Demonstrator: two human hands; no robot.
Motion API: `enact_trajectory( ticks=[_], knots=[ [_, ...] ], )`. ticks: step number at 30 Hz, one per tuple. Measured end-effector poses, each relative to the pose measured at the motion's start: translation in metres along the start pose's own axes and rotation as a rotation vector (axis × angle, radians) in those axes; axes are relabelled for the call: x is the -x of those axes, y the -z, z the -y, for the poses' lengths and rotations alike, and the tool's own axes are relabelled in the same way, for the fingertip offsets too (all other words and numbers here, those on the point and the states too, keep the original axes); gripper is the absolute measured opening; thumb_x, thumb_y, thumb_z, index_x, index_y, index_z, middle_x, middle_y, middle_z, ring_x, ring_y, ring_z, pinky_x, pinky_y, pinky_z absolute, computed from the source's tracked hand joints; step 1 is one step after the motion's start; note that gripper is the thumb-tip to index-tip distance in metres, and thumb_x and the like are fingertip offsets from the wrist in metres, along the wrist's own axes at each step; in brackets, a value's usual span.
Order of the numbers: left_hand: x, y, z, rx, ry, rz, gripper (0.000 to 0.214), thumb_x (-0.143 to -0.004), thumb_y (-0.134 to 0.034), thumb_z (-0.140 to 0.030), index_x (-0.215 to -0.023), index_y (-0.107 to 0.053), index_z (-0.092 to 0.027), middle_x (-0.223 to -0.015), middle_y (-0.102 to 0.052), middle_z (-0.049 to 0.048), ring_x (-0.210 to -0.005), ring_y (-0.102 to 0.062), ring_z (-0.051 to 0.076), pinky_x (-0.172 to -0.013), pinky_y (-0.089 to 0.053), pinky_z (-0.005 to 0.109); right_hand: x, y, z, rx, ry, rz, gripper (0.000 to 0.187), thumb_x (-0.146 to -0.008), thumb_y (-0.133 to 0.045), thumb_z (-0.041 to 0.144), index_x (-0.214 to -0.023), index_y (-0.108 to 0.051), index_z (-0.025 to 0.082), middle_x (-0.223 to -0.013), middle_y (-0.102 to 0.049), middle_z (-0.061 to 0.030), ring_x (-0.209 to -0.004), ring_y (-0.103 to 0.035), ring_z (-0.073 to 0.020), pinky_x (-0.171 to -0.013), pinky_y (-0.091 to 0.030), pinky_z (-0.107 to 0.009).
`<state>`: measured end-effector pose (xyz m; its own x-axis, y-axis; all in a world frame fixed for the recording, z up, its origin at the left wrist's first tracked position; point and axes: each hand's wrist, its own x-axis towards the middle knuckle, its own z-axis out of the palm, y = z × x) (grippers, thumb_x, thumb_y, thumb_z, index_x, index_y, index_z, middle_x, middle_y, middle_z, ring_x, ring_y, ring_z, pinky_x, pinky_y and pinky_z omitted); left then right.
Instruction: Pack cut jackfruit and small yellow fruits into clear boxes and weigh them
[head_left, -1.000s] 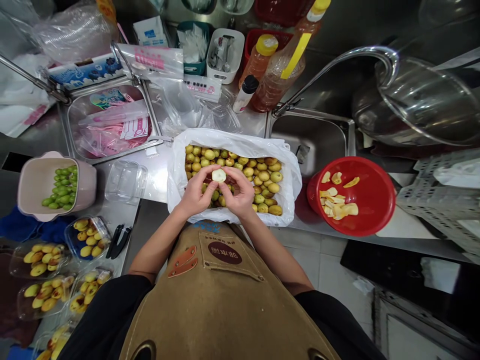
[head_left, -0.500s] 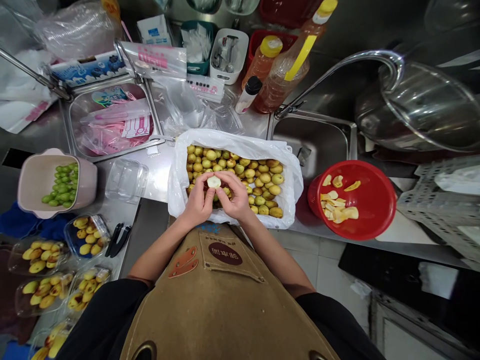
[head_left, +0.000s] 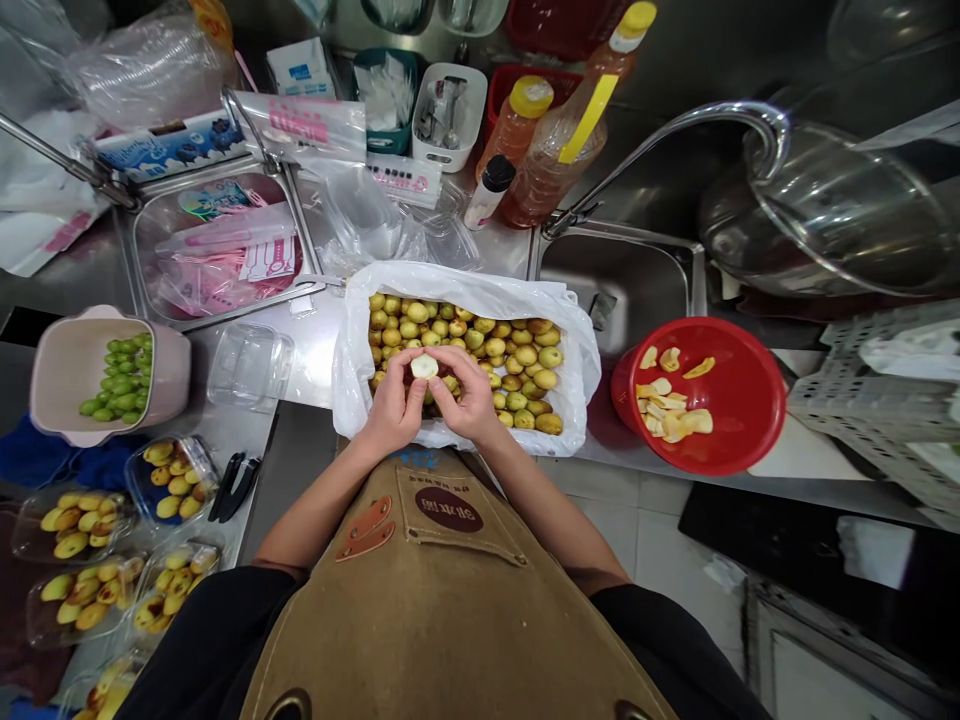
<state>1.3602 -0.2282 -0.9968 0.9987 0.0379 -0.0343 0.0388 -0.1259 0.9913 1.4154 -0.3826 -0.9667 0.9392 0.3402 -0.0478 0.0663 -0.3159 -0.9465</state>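
Both my hands are over a white plastic bag [head_left: 465,290] heaped with small yellow-green fruits [head_left: 487,350]. My left hand [head_left: 394,400] and my right hand [head_left: 469,395] pinch one pale, peeled fruit [head_left: 424,367] between their fingertips. Below them, the hands hide part of the heap. To the right, a red plastic bowl [head_left: 750,420] holds several pale yellow peel pieces [head_left: 671,405].
Left of me stand a pink bowl [head_left: 169,385] of green fruits and several clear punnets [head_left: 171,480] of yellow fruit. Behind the bag are a steel sink [head_left: 615,285] with a curved faucet [head_left: 675,130], plus bottles [head_left: 525,125].
The peeled fruit has shifted slightly down and to the left, and my hands have drawn closer together around it.
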Motion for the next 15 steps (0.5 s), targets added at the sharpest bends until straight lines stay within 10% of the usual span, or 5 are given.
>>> enact_trajectory(
  ticks=[10,15],
  knots=[
    [0.002,0.000,0.000,0.019,0.040,-0.016,0.036,-0.119,-0.049,-0.041,-0.150,-0.046,-0.024,-0.138,-0.066,0.0143,-0.122,-0.072,0.023,-0.103,-0.061,0.039,0.000,-0.004,0.001,-0.040,-0.057,-0.013,0.033,-0.105,-0.065,0.044,-0.133,-0.074,0.028,-0.123,-0.076,-0.0097,-0.100,-0.070,-0.0231,-0.086,-0.062,-0.042],
    [0.002,0.000,-0.001,0.033,0.109,-0.007,0.038,-0.119,-0.046,-0.045,-0.151,-0.044,-0.025,-0.139,-0.065,0.0140,-0.116,-0.072,0.022,-0.101,-0.060,0.040,0.005,0.015,0.054,-0.289,-0.336,-0.253,0.035,-0.106,-0.066,0.054,-0.135,-0.072,0.035,-0.135,-0.072,-0.0089,-0.110,-0.072,-0.0259,-0.097,-0.064,-0.046]
  ],
)
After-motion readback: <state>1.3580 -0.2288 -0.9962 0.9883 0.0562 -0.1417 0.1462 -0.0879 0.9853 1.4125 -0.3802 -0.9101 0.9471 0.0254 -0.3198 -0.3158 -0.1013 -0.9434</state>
